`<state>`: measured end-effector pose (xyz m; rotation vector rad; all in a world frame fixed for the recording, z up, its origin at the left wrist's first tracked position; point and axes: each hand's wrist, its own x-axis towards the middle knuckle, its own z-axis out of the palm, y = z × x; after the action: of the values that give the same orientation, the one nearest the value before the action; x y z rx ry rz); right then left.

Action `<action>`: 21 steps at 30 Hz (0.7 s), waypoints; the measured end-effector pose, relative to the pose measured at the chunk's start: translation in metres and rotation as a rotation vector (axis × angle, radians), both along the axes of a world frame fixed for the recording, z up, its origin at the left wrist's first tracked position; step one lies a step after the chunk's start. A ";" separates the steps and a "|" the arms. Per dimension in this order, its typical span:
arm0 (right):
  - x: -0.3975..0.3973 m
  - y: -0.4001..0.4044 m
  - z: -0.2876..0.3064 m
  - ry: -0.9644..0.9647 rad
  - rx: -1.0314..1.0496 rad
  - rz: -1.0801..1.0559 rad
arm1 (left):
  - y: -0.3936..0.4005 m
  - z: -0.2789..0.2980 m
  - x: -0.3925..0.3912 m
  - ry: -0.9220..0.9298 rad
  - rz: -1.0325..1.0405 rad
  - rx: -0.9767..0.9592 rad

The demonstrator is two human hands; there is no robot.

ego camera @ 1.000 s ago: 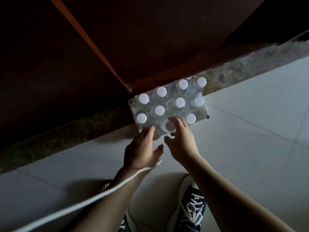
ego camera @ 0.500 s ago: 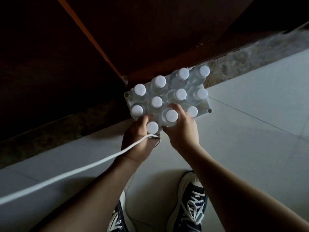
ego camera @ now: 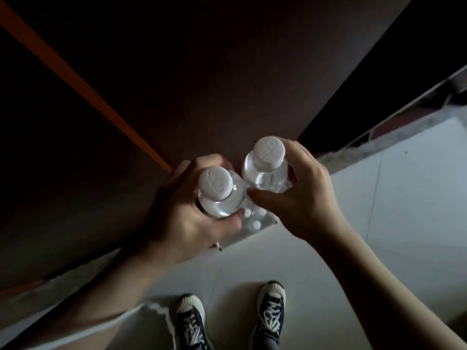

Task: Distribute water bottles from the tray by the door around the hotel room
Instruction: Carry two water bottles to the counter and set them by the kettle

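My left hand (ego camera: 182, 213) is wrapped around a clear water bottle with a white cap (ego camera: 215, 184), held upright high above the floor. My right hand (ego camera: 300, 195) grips a second clear water bottle with a white cap (ego camera: 269, 152), also upright and touching the first. Far below, between my hands, a strip of the white tray (ego camera: 252, 229) shows on the floor, with a few small white caps of the bottles left in it (ego camera: 256, 224). Most of the tray is hidden behind my hands and the two bottles.
A dark brown door (ego camera: 202, 72) with an orange strip (ego camera: 75, 79) rises right behind the tray. A mottled stone threshold (ego camera: 366, 145) runs along its foot. Pale floor tiles (ego camera: 404, 210) spread to the right. My two dark sneakers (ego camera: 270, 317) stand below.
Both hands closed on a bottle each and lifted them out of the tray. The view rose with them, so the tray now looks small and far below.
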<state>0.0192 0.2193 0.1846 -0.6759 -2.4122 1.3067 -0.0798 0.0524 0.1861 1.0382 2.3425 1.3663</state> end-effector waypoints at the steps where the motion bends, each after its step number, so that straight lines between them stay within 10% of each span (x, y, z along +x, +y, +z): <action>1: -0.003 0.005 0.043 0.044 -0.005 -0.003 | 0.007 0.041 -0.006 -0.009 -0.014 0.057; 13: 0.008 0.018 0.501 0.653 -0.026 0.000 | 0.049 0.497 -0.007 -0.060 -0.201 0.665; 21: 0.044 0.000 0.679 0.881 -0.142 0.025 | 0.060 0.671 0.032 0.012 -0.321 0.783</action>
<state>0.0636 0.2197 0.8639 -0.0468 -1.6229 1.3970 -0.0480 0.1124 0.8570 1.5199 1.5254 2.1727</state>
